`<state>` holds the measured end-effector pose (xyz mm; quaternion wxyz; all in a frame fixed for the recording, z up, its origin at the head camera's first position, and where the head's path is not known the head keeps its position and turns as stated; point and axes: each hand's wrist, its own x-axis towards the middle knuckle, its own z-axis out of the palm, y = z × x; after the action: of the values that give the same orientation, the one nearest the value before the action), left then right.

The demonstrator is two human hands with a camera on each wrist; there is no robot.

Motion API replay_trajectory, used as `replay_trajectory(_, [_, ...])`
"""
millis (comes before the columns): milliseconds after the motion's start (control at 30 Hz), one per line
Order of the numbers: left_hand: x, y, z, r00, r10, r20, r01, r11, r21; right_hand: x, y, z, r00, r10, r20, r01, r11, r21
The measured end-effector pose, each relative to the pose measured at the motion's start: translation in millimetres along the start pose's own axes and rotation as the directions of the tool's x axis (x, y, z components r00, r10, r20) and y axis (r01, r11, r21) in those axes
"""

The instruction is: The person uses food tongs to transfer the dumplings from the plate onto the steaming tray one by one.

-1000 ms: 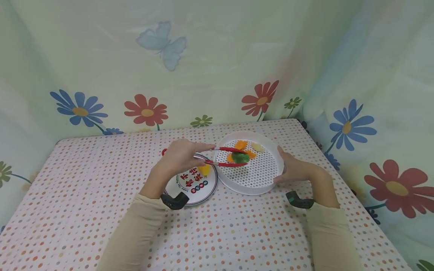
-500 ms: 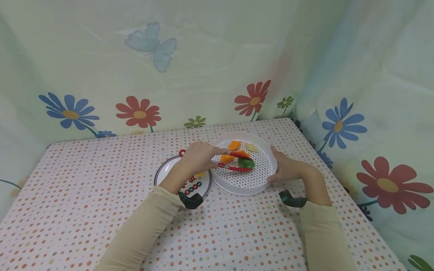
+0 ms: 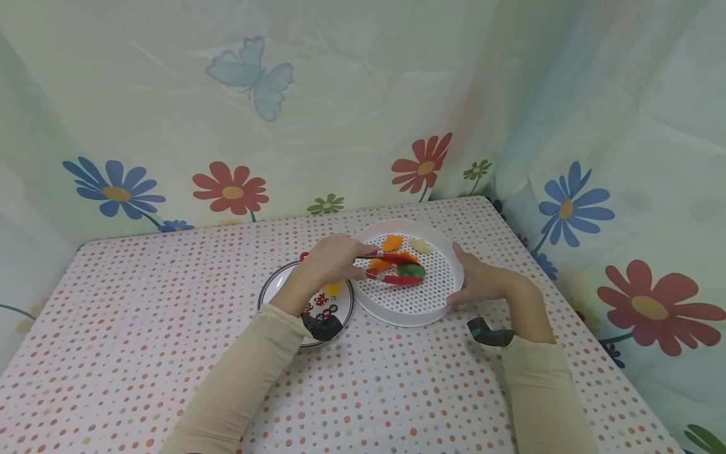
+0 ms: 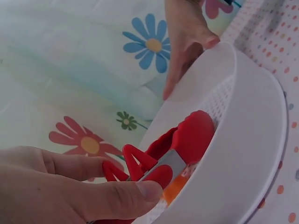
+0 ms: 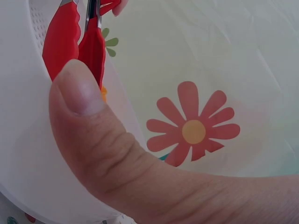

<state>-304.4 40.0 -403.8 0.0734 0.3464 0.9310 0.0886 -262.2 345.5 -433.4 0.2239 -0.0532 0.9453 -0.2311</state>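
My left hand (image 3: pixel 334 258) holds red-tipped tongs (image 3: pixel 397 279), gripping them with thumb and fingers. Their tips reach into a round white basket (image 3: pixel 391 315) with a perforated floor. Between the two tips lies a green slice (image 3: pixel 412 270); whether both press on it I cannot tell. Orange slices (image 3: pixel 392 243) and one pale slice (image 3: pixel 421 246) rest on the basket floor, some partly behind the tongs. On the basket's right wall, my right hand (image 3: pixel 482 277) grips the side, thumb outside near the front; its other fingers are mostly hidden. The left wrist view shows the red tongs tips (image 4: pixel 194 137) inside the wall.
A white plate (image 3: pixel 271 289) with printed lettering stands left of the basket, partly under my left forearm. A yellow piece (image 3: pixel 332 288) lies on it. The dotted tablecloth (image 3: pixel 363 391) covers the table, and a flowered curtain (image 3: pixel 340 126) hangs behind and at the right.
The tongs and green slice have moved right and slightly nearer within the basket, off the orange slices. My left forearm now covers more of the plate. The right hand keeps its hold.
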Motion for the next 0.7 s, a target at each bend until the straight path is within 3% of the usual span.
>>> replay_trajectory(333, [8.2, 3.7, -8.3, 0.999, -0.028, 0.043, 0.03, 0.998, -0.055, -0.9, -0.6, -2.2, 1.0, 0.007, 0.001, -0.007, 1.0, -0.01])
replay_trajectory(700, [4.0, 0.5, -6.2, 0.999, -0.05, 0.01, 0.051, 0.997, -0.06, -1.8, 2.6, -0.2, 1.0, -0.004, -0.009, 0.004, 1.0, -0.013])
